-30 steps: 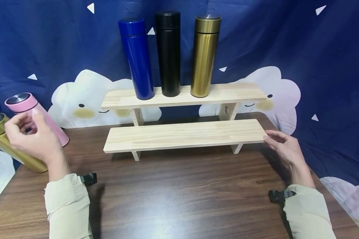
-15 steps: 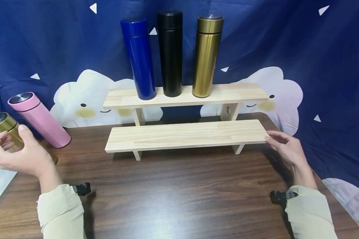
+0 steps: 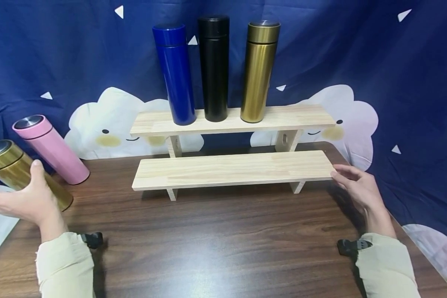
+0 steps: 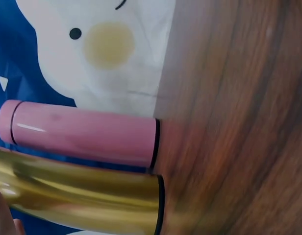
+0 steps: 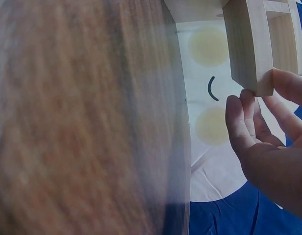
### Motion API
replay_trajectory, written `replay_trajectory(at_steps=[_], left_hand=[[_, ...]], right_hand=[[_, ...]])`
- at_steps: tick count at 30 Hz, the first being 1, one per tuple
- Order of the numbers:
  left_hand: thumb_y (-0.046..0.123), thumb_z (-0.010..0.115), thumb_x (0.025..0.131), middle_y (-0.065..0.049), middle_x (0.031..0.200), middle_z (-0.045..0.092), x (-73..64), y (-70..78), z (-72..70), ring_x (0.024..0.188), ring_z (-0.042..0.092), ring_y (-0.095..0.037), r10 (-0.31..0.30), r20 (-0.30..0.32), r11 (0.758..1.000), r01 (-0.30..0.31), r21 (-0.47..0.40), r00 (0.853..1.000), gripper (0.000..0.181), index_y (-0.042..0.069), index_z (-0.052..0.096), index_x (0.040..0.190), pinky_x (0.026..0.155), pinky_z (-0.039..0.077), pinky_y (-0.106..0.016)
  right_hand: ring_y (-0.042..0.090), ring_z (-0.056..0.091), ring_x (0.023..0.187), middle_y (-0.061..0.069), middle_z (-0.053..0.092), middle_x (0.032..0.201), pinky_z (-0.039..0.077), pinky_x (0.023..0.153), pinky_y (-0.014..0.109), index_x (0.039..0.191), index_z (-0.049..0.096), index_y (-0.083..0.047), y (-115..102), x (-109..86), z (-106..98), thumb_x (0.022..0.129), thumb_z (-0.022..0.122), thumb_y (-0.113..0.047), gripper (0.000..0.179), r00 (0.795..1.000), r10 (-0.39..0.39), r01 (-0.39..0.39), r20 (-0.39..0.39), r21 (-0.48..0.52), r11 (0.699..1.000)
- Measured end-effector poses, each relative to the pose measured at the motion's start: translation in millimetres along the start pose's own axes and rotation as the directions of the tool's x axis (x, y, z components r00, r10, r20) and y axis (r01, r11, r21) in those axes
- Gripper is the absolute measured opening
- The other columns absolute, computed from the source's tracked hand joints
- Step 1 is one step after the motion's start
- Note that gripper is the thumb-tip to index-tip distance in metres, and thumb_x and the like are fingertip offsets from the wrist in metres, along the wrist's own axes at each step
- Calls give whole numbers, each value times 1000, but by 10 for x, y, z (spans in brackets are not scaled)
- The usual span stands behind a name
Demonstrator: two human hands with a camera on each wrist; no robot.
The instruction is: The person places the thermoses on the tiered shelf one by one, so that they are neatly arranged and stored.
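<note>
My left hand [image 3: 31, 203] is beside a gold thermos [image 3: 16, 165] at the far left, with its thumb raised and fingers spread. Some fingertips are cut off by the frame edge. The thermos stands on the table beside a pink thermos [image 3: 56, 153]; in the left wrist view, part of the hand [image 4: 1, 215] shows at the gold one's lid end. Pinched by thumb and fingers of my right hand [image 3: 359, 190] is the right end of the lower board of a two-tier wooden shelf [image 3: 231, 169]. The right wrist view shows the fingertips [image 5: 233, 104] at that board's corner.
On the upper tier stand a blue thermos [image 3: 176, 78], a black thermos [image 3: 215, 74] and another gold thermos [image 3: 258, 76]. A brown wood-grain table [image 3: 216, 236] lies under everything. Behind it hangs a dark blue cloth [image 3: 331, 45] printed with clouds.
My left hand has moved left and down, from in front of the pink thermos to the gold one, and its fingers have spread. The right hand stays at the shelf's end.
</note>
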State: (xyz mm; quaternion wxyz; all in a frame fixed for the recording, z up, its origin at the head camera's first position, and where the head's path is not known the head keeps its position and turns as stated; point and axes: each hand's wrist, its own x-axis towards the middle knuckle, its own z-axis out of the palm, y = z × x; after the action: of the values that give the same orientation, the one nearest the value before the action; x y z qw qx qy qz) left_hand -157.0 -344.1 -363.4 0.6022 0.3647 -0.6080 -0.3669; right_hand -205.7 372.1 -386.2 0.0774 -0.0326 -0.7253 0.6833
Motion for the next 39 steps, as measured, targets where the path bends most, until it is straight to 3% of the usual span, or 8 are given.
replay_trajectory(at_steps=[5, 10, 15, 19, 24, 32, 39], left_hand=[[52, 80, 75, -1, 153, 37, 77, -95, 3, 139, 29, -6, 28, 87, 1000, -27, -16, 996, 101, 6, 36, 153, 110, 15, -12], [44, 81, 76, 2, 150, 39, 94, -32, -2, 136, 34, -5, 12, 131, 998, -4, -57, 991, 97, 6, 35, 153, 108, 18, -10], [31, 83, 75, 2, 138, 47, 115, 86, 3, 126, 41, -4, -64, 141, 988, 83, -133, 988, 82, 11, 44, 145, 102, 24, -8], [25, 84, 74, 3, 134, 48, 168, 82, 34, 122, 41, -2, -144, 147, 976, 165, -142, 979, 77, 15, 47, 141, 99, 25, -6], [23, 81, 77, 3, 136, 47, 213, 41, 62, 125, 41, -3, -155, 145, 975, 175, -135, 977, 75, 13, 45, 142, 100, 25, -5], [17, 78, 78, 1, 138, 50, 193, 139, 31, 128, 45, -6, -177, 147, 962, 203, -184, 973, 74, 10, 45, 143, 101, 25, -4], [18, 77, 80, 1, 142, 46, 214, 68, 58, 131, 42, -6, -127, 159, 973, 155, -172, 979, 76, 9, 42, 146, 104, 22, -4]], right_hand=[[-2, 67, 77, -11, 70, 87, 53, 71, 14, 98, 74, -23, 5, -1, -3, 92, 72, -1, 23, 1000, -7, 7, 5, 19, 1000], [-2, 67, 79, -12, 68, 88, 53, 72, 14, 104, 72, -17, -13, -5, 11, 92, 73, -3, 18, 1000, -5, 5, -5, -29, 1000], [-3, 66, 79, -13, 68, 88, 53, 73, 14, 105, 70, -16, -33, -5, 18, 92, 73, -5, 17, 1000, -4, 3, -14, -73, 997], [-2, 67, 78, -12, 69, 88, 53, 73, 14, 100, 71, -19, -29, -4, 13, 92, 72, -3, 18, 1000, -7, 7, -7, -22, 1000], [-1, 67, 77, -12, 69, 87, 53, 71, 14, 100, 73, -21, -7, -5, 3, 92, 72, -2, 20, 1000, -4, 4, -6, -20, 1000], [-1, 67, 78, -12, 69, 89, 53, 73, 14, 102, 72, -20, 14, -7, -4, 92, 72, -3, 19, 1000, 0, -1, -10, -54, 999], [-1, 67, 78, -12, 68, 89, 53, 73, 14, 102, 72, -20, 4, -10, -3, 92, 73, -5, 18, 1000, -8, 7, -10, -57, 998]])
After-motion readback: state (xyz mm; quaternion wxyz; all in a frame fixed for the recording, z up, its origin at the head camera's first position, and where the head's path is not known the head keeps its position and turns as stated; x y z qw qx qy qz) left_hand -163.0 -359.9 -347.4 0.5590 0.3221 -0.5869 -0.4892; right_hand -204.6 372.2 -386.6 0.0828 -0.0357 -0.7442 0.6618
